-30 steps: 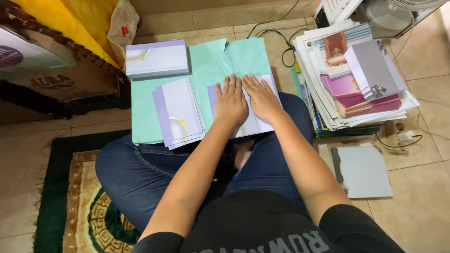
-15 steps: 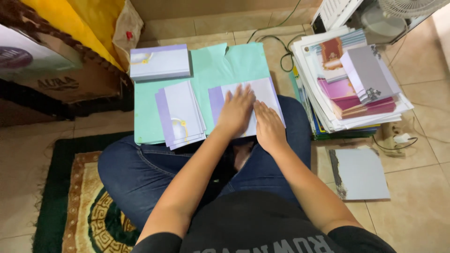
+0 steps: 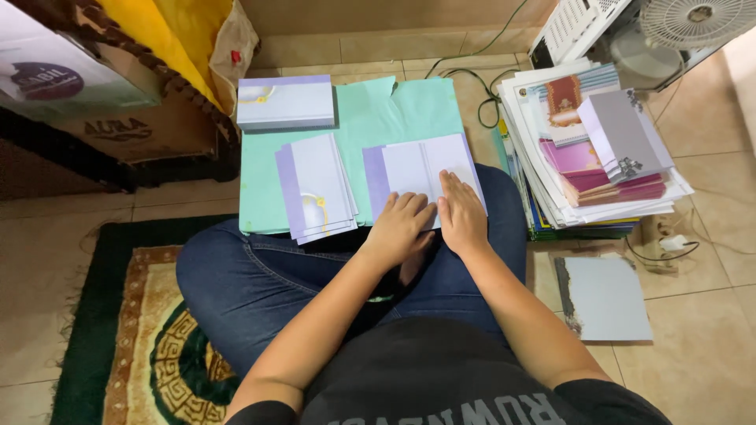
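Observation:
I sit cross-legged in blue jeans with a mint-green sheet (image 3: pixel 394 118) spread over my knees and the floor. On it lies a folded white card with a lilac edge (image 3: pixel 417 169). My left hand (image 3: pixel 400 228) rests flat on the card's near edge, fingers together. Beside it, my right hand (image 3: pixel 461 212) presses palm-down along the card's fold, fingers stretched out. Neither hand grips anything. A fanned stack of similar lilac-edged cards (image 3: pixel 315 187) lies to the left of my hands.
A neat pile of lilac cards (image 3: pixel 285 102) sits at the sheet's far left corner. A tall stack of papers and pink and grey cards (image 3: pixel 591 149) stands at the right, a grey sheet (image 3: pixel 605 297) on the tiles, a fan (image 3: pixel 693 20), cables, a green rug (image 3: pixel 118 330).
Both hands have slid back toward me along the folded card, from its middle to its near edge. The view has shifted slightly.

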